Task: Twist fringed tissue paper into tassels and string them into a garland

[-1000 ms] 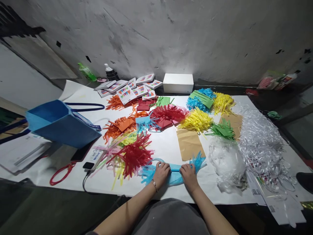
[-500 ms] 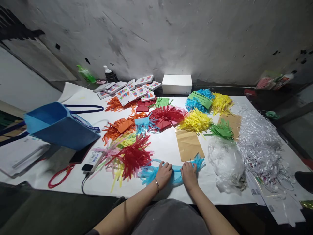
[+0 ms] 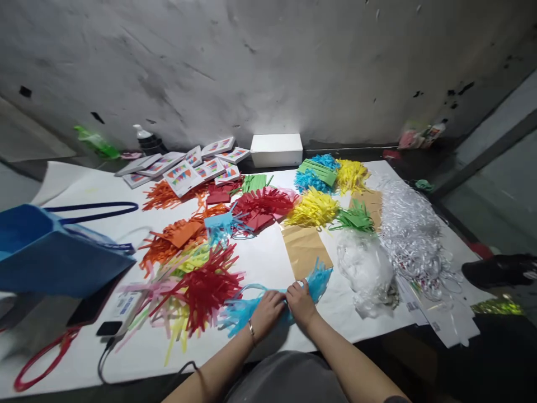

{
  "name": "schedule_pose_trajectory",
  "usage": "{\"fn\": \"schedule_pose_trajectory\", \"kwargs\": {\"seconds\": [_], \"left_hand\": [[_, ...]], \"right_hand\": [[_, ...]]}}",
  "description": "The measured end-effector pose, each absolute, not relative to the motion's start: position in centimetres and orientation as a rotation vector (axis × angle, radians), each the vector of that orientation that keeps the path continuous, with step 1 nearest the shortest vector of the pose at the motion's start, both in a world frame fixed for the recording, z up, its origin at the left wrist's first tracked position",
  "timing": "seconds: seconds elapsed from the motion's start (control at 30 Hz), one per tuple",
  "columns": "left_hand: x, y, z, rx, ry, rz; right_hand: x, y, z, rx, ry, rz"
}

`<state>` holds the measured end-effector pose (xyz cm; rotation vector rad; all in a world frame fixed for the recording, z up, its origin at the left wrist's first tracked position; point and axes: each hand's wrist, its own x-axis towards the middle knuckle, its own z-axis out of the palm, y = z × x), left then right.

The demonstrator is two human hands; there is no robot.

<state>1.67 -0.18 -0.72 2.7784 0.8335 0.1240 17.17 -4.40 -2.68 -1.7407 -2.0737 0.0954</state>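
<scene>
Blue fringed tissue paper (image 3: 245, 314) lies on the white-covered table at its near edge, its cut strips fanning out left and right. My left hand (image 3: 269, 309), with a bracelet at the wrist, has its fingers curled on the middle of the tissue. Close against it, my right hand (image 3: 300, 302) grips the same tissue, with fringe (image 3: 319, 278) showing beyond its fingers. The fingertips of both hands nearly meet. Just behind the right hand lies a brown paper sheet (image 3: 306, 250). A red tissue tassel (image 3: 212, 285) is left of the blue one.
Orange fringe (image 3: 172, 240), yellow fringe (image 3: 314, 207) and green fringe (image 3: 356, 217) lie farther back. A plastic bag (image 3: 364, 271) and silvery strands (image 3: 411, 224) are on the right. A blue bag (image 3: 62, 252) stands left. Behind are printed packs (image 3: 182, 176) and a white box (image 3: 277, 150).
My hands have come together along the blue tissue, closing the gap between them. The camera view has turned, so the table's things appear farther left.
</scene>
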Motion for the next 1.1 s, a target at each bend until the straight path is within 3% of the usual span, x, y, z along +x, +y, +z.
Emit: {"fn": "schedule_pose_trajectory", "kwargs": {"seconds": [0.13,0.37,0.5,0.6,0.67,0.77,0.87,1.1], "left_hand": [[1.3,-1.6,-2.0,2.761,0.892,0.249],[-0.2,0.8,-1.9,2.755,1.212,0.251],[1.9,1.0,2.9,2.603,1.205,0.543],[6.7,-0.2,9.3,2.322,0.914,0.779],[10.5,-1.1,13.2,2.163,0.738,0.701],[14.7,-1.6,16.1,1.831,0.597,0.311],[16.1,-1.6,15.6,1.357,0.575,0.061],[15.6,-3.0,14.1,0.825,0.537,0.063]], "right_hand": [[20.0,-3.1,-1.6,-1.916,-1.659,0.01],[34.0,-6.8,4.2,-1.994,-0.95,-0.261],[36.3,-11.7,8.7,-1.906,-1.019,-0.268],[34.1,-13.5,11.5,-1.74,-1.623,-0.199],[32.2,-13.8,12.9,-1.629,-1.902,-0.25],[30.4,-13.7,14.2,-1.579,-1.931,-0.362],[29.8,-13.7,14.6,-1.578,-1.841,-0.329],[28.5,-14.1,14.1,-1.525,-1.487,-0.117]]}}
